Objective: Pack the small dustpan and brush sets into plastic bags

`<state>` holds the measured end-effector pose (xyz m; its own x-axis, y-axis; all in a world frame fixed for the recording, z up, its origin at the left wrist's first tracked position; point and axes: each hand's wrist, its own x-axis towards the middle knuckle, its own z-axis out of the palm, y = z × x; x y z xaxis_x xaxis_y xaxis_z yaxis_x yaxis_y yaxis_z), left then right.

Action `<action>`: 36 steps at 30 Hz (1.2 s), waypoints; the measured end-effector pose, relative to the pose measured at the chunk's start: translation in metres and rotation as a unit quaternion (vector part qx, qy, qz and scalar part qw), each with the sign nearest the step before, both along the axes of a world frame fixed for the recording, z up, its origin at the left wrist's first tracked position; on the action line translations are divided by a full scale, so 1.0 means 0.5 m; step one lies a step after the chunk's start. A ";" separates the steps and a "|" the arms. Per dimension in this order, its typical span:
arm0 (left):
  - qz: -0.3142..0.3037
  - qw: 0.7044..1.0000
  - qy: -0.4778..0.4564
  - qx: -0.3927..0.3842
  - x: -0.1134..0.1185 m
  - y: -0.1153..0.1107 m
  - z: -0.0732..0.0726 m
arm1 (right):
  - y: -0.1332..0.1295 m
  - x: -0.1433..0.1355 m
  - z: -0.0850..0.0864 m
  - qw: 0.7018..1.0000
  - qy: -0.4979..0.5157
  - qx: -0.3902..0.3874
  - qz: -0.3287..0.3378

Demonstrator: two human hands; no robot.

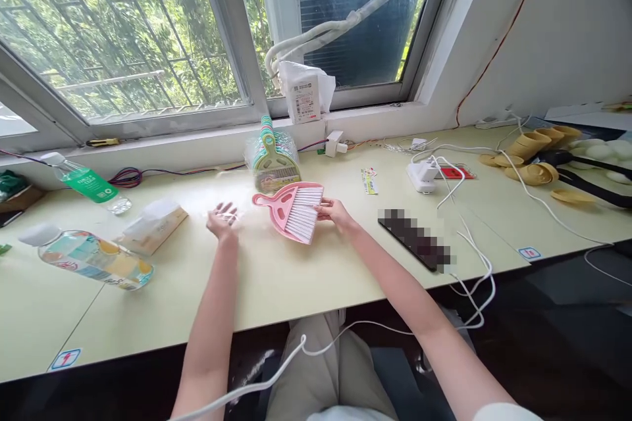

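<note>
A pink dustpan and brush set [289, 212] is tilted over the middle of the table, its white bristles toward the right and its handle toward the left. My right hand [336, 212] pinches it by the right edge, at the bristle side. To the left of the handle, my left hand [223, 218] is apart from the set, with its fingers spread and somewhat blurred by motion. Behind the pink set stands a stack of dustpan and brush sets [275, 161] in clear plastic, a green one at the front.
Left on the table are a patterned bottle [93, 260], a tissue pack [154, 227] and a green-labelled bottle [89, 184]. Toward the right lie a dark phone [415, 240], a white power adapter [422, 177] with cables, and yellow cups [533, 141]. A window runs behind.
</note>
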<state>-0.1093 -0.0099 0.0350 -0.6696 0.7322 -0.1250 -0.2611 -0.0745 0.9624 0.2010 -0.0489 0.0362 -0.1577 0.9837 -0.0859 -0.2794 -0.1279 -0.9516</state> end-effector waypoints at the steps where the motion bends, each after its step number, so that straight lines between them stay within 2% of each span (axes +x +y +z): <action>1: 0.078 0.996 0.041 -0.016 -0.025 -0.004 0.004 | 0.002 0.003 -0.001 1.000 0.006 -0.003 -0.012; 2: 0.157 0.982 0.100 -0.035 -0.044 -0.011 0.009 | 0.004 0.006 -0.004 0.999 0.016 -0.006 -0.026; 4: 0.284 0.928 0.238 -0.051 -0.063 -0.030 0.021 | 0.010 0.008 -0.011 0.997 0.045 -0.017 -0.058; 5: 0.313 0.899 0.303 -0.043 -0.060 -0.040 0.029 | 0.012 0.008 -0.014 0.995 0.059 -0.022 -0.073; 6: 0.312 0.880 0.357 -0.020 -0.048 -0.049 0.036 | 0.015 0.008 -0.016 0.994 0.069 -0.026 -0.085; 7: 0.275 0.876 0.396 0.015 -0.028 -0.056 0.042 | 0.016 0.008 -0.018 0.992 0.076 -0.028 -0.092; 8: 0.203 0.887 0.410 0.059 0.001 -0.061 0.047 | 0.018 0.008 -0.020 0.992 0.078 -0.028 -0.096; 9: 0.099 0.910 0.391 0.097 0.035 -0.064 0.049 | 0.019 0.009 -0.021 0.992 0.078 -0.026 -0.095; 11: -0.152 0.946 0.262 0.118 0.110 -0.067 0.045 | 0.021 0.009 -0.023 0.995 0.071 -0.016 -0.075; 12: -0.267 0.942 0.177 0.099 0.145 -0.068 0.038 | 0.022 0.008 -0.025 0.996 0.062 -0.009 -0.055; 13: -0.355 0.924 0.115 0.088 0.176 -0.069 0.030 | 0.023 0.006 -0.027 0.998 0.046 -0.005 -0.031; 14: -0.398 0.908 0.083 0.102 0.199 -0.070 0.022 | 0.025 0.004 -0.029 1.000 0.022 -0.003 -0.011; 16: -0.390 0.909 0.069 0.129 0.223 -0.072 0.005 | 0.028 -0.001 -0.034 0.999 -0.046 0.003 -0.006; 18: -0.328 0.929 0.083 0.148 0.220 -0.072 -0.006 | 0.027 -0.007 -0.037 0.986 -0.132 0.048 -0.087; 20: -0.278 0.943 0.100 0.150 0.208 -0.072 -0.010 | 0.022 -0.011 -0.033 0.941 -0.225 0.147 -0.204; 22: -0.259 0.946 0.128 0.148 0.199 -0.076 -0.007 | 0.010 -0.013 -0.025 0.873 -0.320 0.257 -0.264; 25: -0.302 0.922 0.193 0.148 0.208 -0.094 0.002 | -0.014 -0.023 -0.007 0.797 -0.443 0.346 -0.218; 28: -0.380 0.884 0.234 0.140 0.231 -0.120 0.005 | -0.036 -0.044 0.008 0.747 -0.525 0.364 -0.183; 30: -0.405 0.870 0.244 0.140 0.244 -0.135 0.005 | -0.046 -0.056 0.014 0.719 -0.561 0.366 -0.185; 32: -0.413 0.864 0.247 0.148 0.251 -0.144 0.004 | -0.052 -0.063 0.017 0.707 -0.576 0.363 -0.191; 33: -0.418 0.861 0.245 0.153 0.253 -0.145 0.005 | -0.054 -0.064 0.018 0.711 -0.572 0.358 -0.199; 36: -0.445 0.852 0.218 0.171 0.250 -0.137 0.008 | -0.053 -0.064 0.017 0.743 -0.535 0.328 -0.232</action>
